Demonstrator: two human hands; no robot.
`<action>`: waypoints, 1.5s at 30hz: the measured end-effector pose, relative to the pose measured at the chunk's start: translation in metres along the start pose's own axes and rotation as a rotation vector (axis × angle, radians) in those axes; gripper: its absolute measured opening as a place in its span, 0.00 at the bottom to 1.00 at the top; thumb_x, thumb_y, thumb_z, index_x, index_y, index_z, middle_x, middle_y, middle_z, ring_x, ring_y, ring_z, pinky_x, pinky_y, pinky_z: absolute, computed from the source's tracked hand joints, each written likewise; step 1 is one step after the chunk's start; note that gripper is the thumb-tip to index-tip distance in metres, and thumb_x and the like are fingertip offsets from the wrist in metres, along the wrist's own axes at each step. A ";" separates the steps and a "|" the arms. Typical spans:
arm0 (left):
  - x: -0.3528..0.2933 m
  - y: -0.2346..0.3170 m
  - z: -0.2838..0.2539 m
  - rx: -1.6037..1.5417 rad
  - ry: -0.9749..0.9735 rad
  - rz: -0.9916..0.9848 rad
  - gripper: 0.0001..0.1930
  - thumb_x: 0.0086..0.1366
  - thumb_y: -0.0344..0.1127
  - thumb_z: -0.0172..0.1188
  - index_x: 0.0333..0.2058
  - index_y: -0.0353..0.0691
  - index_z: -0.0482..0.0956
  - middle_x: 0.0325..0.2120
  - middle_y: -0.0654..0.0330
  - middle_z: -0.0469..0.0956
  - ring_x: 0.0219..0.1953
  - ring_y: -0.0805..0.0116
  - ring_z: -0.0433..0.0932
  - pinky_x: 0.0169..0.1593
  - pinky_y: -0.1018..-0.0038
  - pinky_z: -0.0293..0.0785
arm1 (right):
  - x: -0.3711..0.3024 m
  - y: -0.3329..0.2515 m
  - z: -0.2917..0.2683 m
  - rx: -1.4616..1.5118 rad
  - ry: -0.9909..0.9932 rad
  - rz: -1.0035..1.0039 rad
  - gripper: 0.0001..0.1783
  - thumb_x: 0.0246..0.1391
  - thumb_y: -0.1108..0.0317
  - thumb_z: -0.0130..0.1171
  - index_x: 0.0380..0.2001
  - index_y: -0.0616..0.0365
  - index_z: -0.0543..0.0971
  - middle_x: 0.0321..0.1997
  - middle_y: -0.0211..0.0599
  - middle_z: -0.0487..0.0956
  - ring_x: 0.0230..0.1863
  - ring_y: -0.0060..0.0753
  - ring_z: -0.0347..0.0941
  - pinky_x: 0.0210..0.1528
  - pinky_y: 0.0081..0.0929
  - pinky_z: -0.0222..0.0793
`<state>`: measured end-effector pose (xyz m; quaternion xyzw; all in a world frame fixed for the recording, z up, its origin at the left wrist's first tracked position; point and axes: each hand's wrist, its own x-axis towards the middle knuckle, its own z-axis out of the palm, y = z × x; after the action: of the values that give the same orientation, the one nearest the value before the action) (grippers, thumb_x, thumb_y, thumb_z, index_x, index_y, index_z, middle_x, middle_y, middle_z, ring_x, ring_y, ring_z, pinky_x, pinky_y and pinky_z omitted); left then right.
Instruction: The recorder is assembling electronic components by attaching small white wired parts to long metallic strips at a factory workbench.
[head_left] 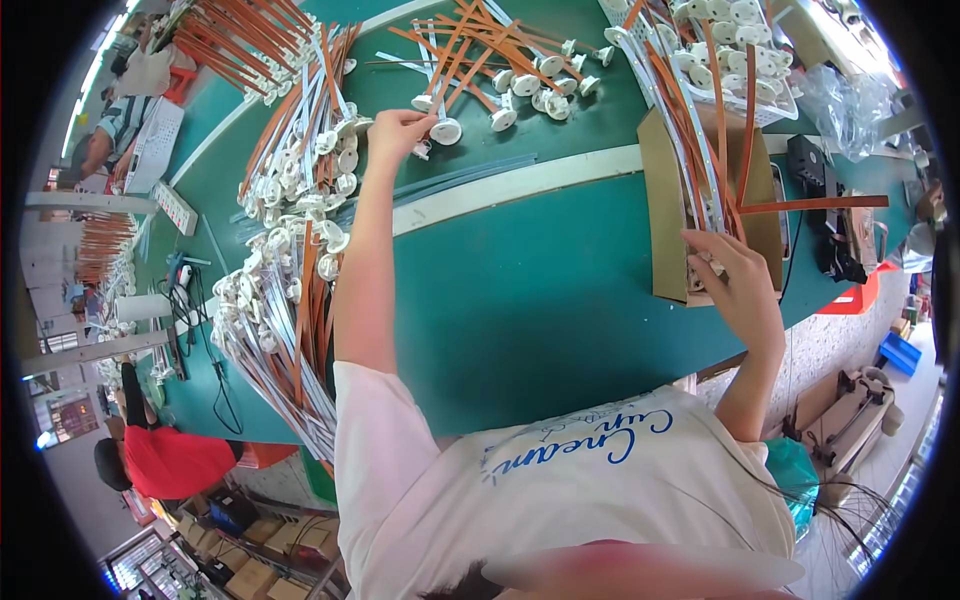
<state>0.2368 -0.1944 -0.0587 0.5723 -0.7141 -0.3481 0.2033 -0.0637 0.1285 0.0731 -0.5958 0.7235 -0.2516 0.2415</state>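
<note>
My left hand (pixel 398 137) reaches to the far side of the green table, thumb and fingers pinched on an orange strip with a white round end piece (pixel 446 131). Beside it lies a loose pile of orange strips (pixel 468 62) with white end pieces. At the right, my right hand (pixel 738 283) is at the near end of an open cardboard box (pixel 662 215), its fingers curled in over the edge among small white parts. What they grip, if anything, is hidden. Long white and orange strips (pixel 705 165) stand up out of the box.
Bundles of strips with white ends (pixel 262 300) cover the table's left side. Thin grey strips (pixel 465 180) lie past a pale table seam (pixel 520 187). A white basket of white parts (pixel 775 95) stands behind the box. A person in red (pixel 185 460) sits at the left.
</note>
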 end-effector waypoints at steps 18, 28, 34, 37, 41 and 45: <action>-0.204 0.100 -0.061 -0.802 0.588 0.145 0.09 0.62 0.34 0.56 0.34 0.34 0.75 0.20 0.65 0.71 0.23 0.79 0.69 0.28 0.84 0.64 | 0.055 -0.057 0.082 0.384 -0.234 -0.422 0.18 0.53 0.69 0.58 0.47 0.61 0.74 0.32 0.37 0.77 0.29 0.26 0.74 0.33 0.21 0.70; -0.247 0.114 0.052 -0.303 0.306 0.595 0.13 0.52 0.27 0.65 0.37 0.37 0.76 0.35 0.55 0.73 0.34 0.68 0.75 0.39 0.77 0.71 | 0.053 -0.066 0.072 0.978 -0.338 -0.256 0.12 0.63 0.66 0.45 0.33 0.65 0.72 0.27 0.35 0.75 0.22 0.20 0.71 0.25 0.17 0.67; -0.247 0.088 0.080 -0.398 0.135 0.357 0.14 0.48 0.28 0.66 0.35 0.40 0.75 0.35 0.57 0.73 0.39 0.61 0.73 0.42 0.70 0.71 | 0.039 -0.035 0.091 0.842 -0.279 -0.167 0.08 0.61 0.70 0.46 0.36 0.65 0.69 0.31 0.38 0.76 0.31 0.24 0.75 0.35 0.20 0.73; -0.250 0.059 0.112 -0.168 0.226 0.280 0.14 0.48 0.28 0.66 0.34 0.40 0.75 0.36 0.58 0.73 0.39 0.59 0.72 0.42 0.70 0.71 | 0.024 -0.006 0.120 0.543 -0.295 -0.091 0.06 0.58 0.75 0.51 0.37 0.65 0.69 0.34 0.37 0.76 0.39 0.24 0.74 0.43 0.21 0.72; -0.253 0.055 0.121 -0.120 0.395 0.333 0.17 0.47 0.33 0.68 0.36 0.41 0.73 0.37 0.60 0.73 0.41 0.57 0.70 0.46 0.64 0.67 | 0.022 0.011 0.141 0.508 -0.236 -0.092 0.08 0.58 0.74 0.51 0.39 0.67 0.69 0.35 0.37 0.76 0.40 0.25 0.75 0.44 0.19 0.71; -0.256 0.040 0.121 -0.036 0.320 0.325 0.19 0.47 0.36 0.69 0.38 0.44 0.72 0.38 0.65 0.74 0.42 0.61 0.71 0.48 0.66 0.65 | 0.027 0.005 0.137 0.499 -0.268 -0.062 0.10 0.58 0.72 0.52 0.39 0.69 0.72 0.37 0.39 0.77 0.40 0.26 0.76 0.44 0.19 0.71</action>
<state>0.1936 0.0869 -0.0831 0.4938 -0.7493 -0.2283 0.3776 0.0165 0.0919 -0.0349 -0.5676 0.5824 -0.3482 0.4663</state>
